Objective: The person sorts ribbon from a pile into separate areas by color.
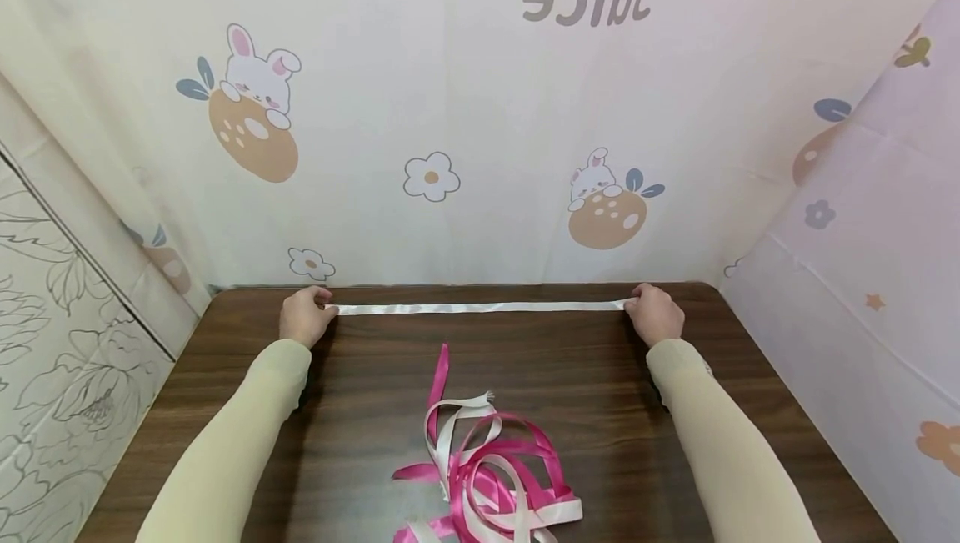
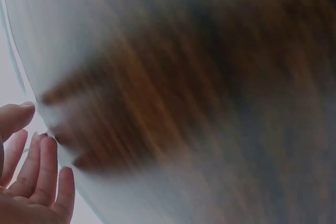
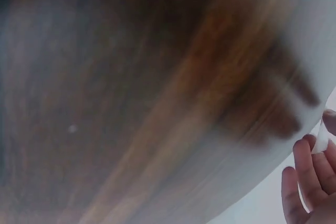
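A narrow white satin ribbon [image 1: 480, 308] lies stretched straight across the far part of the brown wooden table [image 1: 360, 409]. At its left end is my left hand [image 1: 306, 316], thumb tip touching the ribbon's end. In the left wrist view, the left hand's thumb [image 2: 17, 118] stands apart from its fairly straight fingers. My right hand [image 1: 655, 314] pinches the other end, and a bit of white ribbon [image 3: 321, 139] shows between its thumb and fingers in the right wrist view. Nearer me, a loose tangle of pink and cream ribbons [image 1: 495, 468] lies between my forearms.
A pale curtain [image 1: 495, 109] printed with rabbits and flowers hangs right behind the table's far edge. More printed cloth [image 1: 847, 276] slopes along the right side, and a flower-patterned panel [image 1: 67, 393] borders the left.
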{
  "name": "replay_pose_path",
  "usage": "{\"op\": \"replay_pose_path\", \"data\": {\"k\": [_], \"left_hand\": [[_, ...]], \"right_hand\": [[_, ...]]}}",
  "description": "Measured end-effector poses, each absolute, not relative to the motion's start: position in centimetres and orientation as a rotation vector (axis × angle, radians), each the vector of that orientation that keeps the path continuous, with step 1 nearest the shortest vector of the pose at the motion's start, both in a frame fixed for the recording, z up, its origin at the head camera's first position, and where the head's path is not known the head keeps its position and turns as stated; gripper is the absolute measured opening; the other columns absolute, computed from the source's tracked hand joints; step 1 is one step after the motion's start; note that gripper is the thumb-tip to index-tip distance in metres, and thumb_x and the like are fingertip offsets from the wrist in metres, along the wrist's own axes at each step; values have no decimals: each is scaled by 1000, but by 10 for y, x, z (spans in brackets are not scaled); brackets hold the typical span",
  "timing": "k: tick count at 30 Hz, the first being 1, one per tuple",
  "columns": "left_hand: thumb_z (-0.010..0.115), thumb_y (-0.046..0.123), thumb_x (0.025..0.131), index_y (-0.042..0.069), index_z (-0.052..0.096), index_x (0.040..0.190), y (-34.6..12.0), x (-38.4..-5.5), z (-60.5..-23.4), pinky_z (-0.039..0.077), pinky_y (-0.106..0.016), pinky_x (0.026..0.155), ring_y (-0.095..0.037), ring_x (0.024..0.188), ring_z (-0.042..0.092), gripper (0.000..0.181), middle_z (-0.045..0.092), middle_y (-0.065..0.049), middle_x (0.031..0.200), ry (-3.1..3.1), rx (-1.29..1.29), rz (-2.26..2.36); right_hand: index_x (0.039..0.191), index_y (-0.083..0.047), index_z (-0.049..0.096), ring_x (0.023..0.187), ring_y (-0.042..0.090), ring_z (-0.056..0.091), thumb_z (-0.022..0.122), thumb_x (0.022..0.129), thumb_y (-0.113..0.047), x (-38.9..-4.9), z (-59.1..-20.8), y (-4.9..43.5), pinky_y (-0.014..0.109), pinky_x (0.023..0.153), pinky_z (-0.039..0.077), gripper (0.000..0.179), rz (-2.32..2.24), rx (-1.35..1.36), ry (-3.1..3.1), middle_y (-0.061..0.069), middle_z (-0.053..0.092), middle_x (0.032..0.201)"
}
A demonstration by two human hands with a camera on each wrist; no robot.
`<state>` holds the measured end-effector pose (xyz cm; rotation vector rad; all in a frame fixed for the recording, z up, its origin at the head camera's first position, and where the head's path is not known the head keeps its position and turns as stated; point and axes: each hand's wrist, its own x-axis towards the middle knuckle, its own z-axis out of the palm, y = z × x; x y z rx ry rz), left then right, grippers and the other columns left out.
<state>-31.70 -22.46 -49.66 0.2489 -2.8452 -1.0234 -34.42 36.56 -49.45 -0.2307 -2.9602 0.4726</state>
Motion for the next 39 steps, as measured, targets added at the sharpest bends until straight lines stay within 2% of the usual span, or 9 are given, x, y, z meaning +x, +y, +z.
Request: {"op": "replay_pose_path", "data": {"k": [5, 11, 15, 21, 29, 39], "left_hand": [[69, 15, 96, -1, 68, 124, -230, -314, -496, 51, -56, 98, -43, 117, 63, 32, 69, -24, 127, -2854, 267, -1006], [70, 16, 95, -1, 69, 124, -234, -312, -490, 49, -58, 100, -45, 121, 61, 33, 67, -25, 129, -2833, 234, -988], [71, 16, 95, 0, 69, 124, -232, -308, -487, 48, -58, 103, -45, 124, 60, 33, 67, -25, 131, -2831, 211, -982], [71, 16, 96, -1, 69, 125, -227, -300, -483, 48, -57, 104, -44, 123, 60, 33, 65, -24, 133, -2844, 140, -990], [70, 14, 96, -3, 70, 121, -219, -290, -477, 51, -56, 98, -43, 114, 64, 31, 65, -25, 129, -2809, -23, -998], [73, 15, 95, 0, 72, 120, -206, -272, -465, 50, -57, 101, -43, 120, 62, 29, 67, -23, 128, -2818, -174, -954]], "right_hand": [[128, 7, 64, 112, 49, 64, 64, 98, -18, -341, -491, 368, 65, 95, 46, 39, 403, -185, -2922, 31, 65, 128], [127, 7, 65, 110, 51, 64, 66, 98, -20, -338, -484, 368, 65, 93, 45, 39, 368, -131, -2881, 32, 66, 126], [128, 7, 65, 114, 51, 63, 66, 99, -21, -334, -478, 362, 66, 97, 44, 40, 380, -98, -2879, 32, 65, 128], [125, 7, 66, 116, 49, 62, 67, 98, -21, -326, -472, 352, 65, 100, 44, 39, 395, -41, -2864, 30, 67, 126], [128, 4, 66, 118, 49, 62, 69, 97, -21, -314, -464, 345, 65, 101, 44, 40, 414, 57, -2831, 28, 68, 128], [128, 3, 66, 118, 48, 62, 69, 97, -21, -291, -445, 331, 65, 103, 42, 39, 430, 198, -2825, 28, 69, 125]]}}
